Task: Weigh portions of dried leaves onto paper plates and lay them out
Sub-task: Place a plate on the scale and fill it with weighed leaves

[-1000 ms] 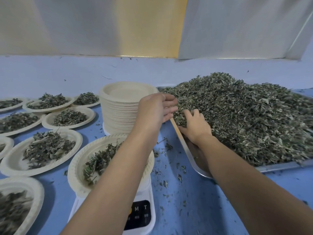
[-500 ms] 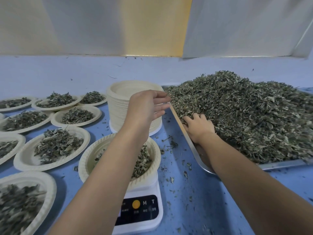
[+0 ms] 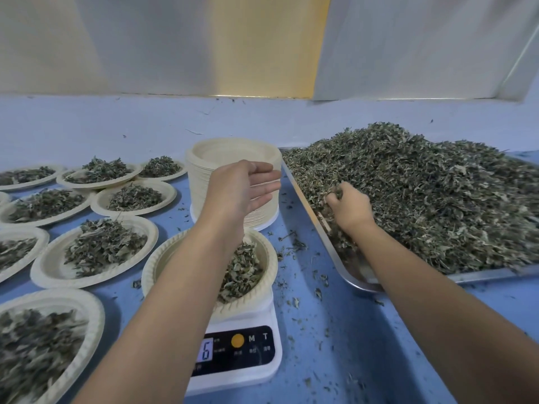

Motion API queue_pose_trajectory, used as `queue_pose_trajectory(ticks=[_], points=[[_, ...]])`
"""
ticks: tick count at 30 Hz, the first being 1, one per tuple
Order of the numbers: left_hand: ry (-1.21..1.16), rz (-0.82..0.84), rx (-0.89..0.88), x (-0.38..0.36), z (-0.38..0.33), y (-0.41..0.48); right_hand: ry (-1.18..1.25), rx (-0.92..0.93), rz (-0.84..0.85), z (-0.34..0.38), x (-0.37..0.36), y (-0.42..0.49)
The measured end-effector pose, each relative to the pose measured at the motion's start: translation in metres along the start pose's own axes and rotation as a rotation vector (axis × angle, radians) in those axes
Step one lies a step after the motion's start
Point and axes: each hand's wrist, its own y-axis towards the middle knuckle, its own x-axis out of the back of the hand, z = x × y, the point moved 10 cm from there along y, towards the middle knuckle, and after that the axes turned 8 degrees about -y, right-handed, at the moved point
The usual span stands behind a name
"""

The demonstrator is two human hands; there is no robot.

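Note:
A paper plate (image 3: 264, 282) with some dried leaves sits on a white kitchen scale (image 3: 248, 349); my left forearm covers part of both. My left hand (image 3: 240, 189) hovers empty in front of the stack of empty paper plates (image 3: 230, 153), fingers relaxed and pointing right. My right hand (image 3: 348, 207) is in the big heap of dried leaves (image 3: 431, 193) on a metal tray (image 3: 338, 259), its fingers curled round a bunch of leaves at the heap's left edge.
Several filled paper plates (image 3: 96, 249) lie in rows on the blue table to the left. Loose leaf bits (image 3: 319, 293) are scattered between scale and tray. A pale wall stands behind the table.
My right hand has closed its fingers on leaves at the heap's edge. My left hand has kept its place by the plate stack, fingers slightly more spread. The view has shifted so things sit further right.

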Motion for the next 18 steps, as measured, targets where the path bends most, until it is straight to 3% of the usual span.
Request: queue_pose_trajectory(ticks=[4,9,11,18], points=[[-0.057,-0.007,0.051,0.002,0.008,-0.001,0.456,-0.273,-0.041,-0.027,0.009,-0.007],[-0.087,-0.030,0.111,0.002,0.021,-0.003,0.968,-0.625,0.090,-0.038,-0.010,-0.031],[-0.108,-0.058,0.129,0.003,0.025,-0.004,1.150,-0.646,0.139,-0.027,-0.014,-0.034],[-0.165,-0.149,0.178,0.003,0.028,-0.016,1.723,-0.467,0.310,0.067,0.001,-0.055]])
